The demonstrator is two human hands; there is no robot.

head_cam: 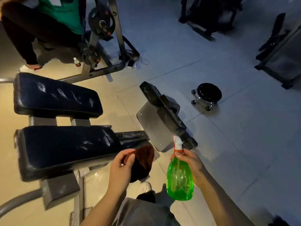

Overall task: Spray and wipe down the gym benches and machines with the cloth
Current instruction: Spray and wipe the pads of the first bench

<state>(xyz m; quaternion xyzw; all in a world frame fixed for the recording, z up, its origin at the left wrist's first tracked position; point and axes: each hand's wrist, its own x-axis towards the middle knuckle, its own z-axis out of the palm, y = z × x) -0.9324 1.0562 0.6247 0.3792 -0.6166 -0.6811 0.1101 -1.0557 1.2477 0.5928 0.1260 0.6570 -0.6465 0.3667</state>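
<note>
The two bench pads (65, 149) at left show wet streaks, so spraying looks done and wiping remains. The left hand (121, 167) pinches the brown cloth (143, 162) beside them; the right hand (189, 162) grips the green spray bottle (180, 178).

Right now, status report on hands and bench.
Left hand grips brown cloth. Right hand holds green spray bottle. Near bench pad unobstructed, smudges showing.

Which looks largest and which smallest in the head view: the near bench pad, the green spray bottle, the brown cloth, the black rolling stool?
1. near bench pad
2. green spray bottle
3. brown cloth and black rolling stool: these look alike, and the stool stands farther away, so I do not rank them.
</note>
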